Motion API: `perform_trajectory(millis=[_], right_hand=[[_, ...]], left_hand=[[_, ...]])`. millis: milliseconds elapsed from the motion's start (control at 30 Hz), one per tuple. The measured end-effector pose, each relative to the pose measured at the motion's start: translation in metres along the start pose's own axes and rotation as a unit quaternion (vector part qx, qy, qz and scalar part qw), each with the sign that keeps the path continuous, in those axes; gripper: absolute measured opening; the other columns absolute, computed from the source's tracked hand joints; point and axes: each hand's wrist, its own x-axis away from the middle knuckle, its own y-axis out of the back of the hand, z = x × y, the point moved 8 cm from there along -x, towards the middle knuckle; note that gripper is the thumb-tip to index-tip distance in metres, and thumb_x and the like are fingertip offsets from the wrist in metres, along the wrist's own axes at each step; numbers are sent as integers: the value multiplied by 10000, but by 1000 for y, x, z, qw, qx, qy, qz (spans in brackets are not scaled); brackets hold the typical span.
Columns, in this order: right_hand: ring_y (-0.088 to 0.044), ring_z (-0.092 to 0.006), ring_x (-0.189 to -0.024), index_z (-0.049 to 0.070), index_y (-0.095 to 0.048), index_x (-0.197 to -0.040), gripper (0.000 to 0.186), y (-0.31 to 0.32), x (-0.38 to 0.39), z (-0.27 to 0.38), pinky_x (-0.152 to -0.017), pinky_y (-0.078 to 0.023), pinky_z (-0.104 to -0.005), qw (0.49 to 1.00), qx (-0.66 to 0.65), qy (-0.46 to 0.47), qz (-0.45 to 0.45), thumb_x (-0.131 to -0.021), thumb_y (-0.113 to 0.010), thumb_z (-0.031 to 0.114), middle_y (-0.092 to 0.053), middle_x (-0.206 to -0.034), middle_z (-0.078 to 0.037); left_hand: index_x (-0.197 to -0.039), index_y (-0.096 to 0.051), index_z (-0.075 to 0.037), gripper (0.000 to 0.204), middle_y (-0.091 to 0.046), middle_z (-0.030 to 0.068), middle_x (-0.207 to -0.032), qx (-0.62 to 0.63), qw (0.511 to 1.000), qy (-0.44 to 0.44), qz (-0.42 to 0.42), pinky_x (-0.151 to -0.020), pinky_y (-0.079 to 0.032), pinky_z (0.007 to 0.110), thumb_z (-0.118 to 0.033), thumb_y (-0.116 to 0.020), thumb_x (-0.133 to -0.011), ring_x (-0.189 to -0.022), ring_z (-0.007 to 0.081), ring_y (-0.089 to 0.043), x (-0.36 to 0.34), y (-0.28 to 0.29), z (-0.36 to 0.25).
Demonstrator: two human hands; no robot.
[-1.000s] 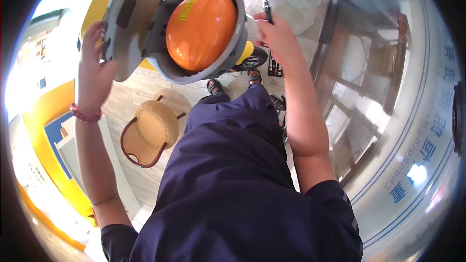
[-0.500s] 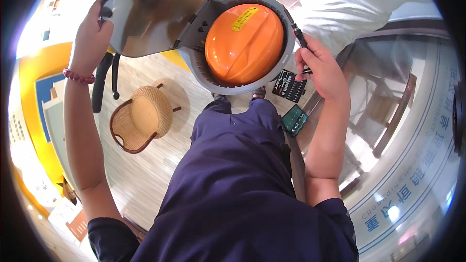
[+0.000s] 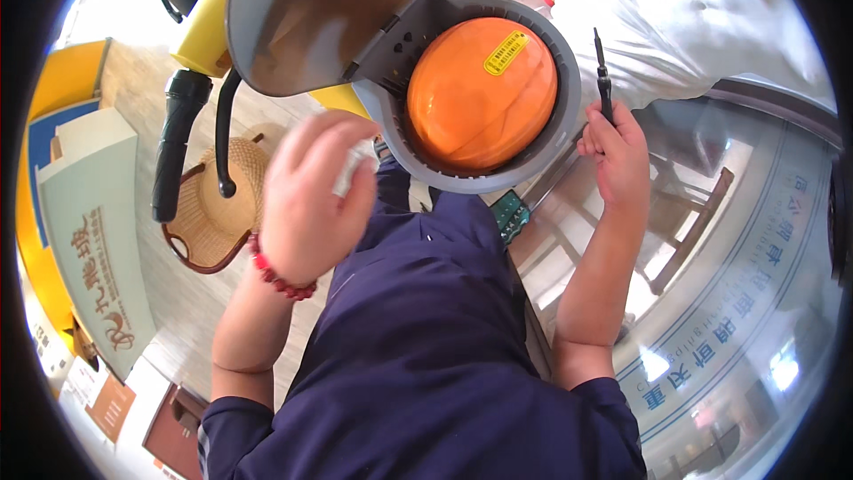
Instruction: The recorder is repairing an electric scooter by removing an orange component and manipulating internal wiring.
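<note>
My right hand (image 3: 613,160) is closed round the handle of a black screwdriver (image 3: 603,80), whose tip points up, right of a grey basket. The basket (image 3: 569,93) has its brownish translucent lid (image 3: 302,27) swung up to the left. Inside lies an orange helmet (image 3: 480,111) with a yellow label. My left hand (image 3: 320,187), smeared by motion and wearing a red bead bracelet, is in front of the basket's left side. Its thumb and fingers curl round a small whitish thing (image 3: 355,165), mostly hidden, whose kind I cannot make out.
A black handlebar grip (image 3: 178,147) and brake lever (image 3: 227,133) of a yellow vehicle jut out at left, above a wicker chair (image 3: 209,222). A green case (image 3: 509,213) sits below the basket. White cloth (image 3: 684,18) hangs at upper right, beside a glass panel (image 3: 711,258).
My left hand has left the lid's outer edge and come right and nearer, past the handlebar. My right hand has moved slightly right and down, with the screwdriver more upright. The lid stays up.
</note>
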Motion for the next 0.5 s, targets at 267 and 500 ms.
perform_trajectory(millis=[267,500], right_hand=[[-445,-64,-583,33,-635,-955,183,-14,5,6,-570,-375,-205,975,148,52,-156,-887,-561,186,-487,-646,27],[-458,-61,-606,33,-642,-969,224,-22,-14,9,-556,-387,-210,968,190,32,-161,-885,-563,225,-536,-694,17]], left_hand=[[-1007,-577,15,288,-586,171,-1044,146,989,-10,36,-873,-446,382,29,-588,-719,-984,347,-559,-1,-40,22],[-1118,-508,44,390,-543,222,-1120,81,991,-31,103,-903,-421,397,-35,-597,-747,-1042,367,-520,-21,-58,39]])
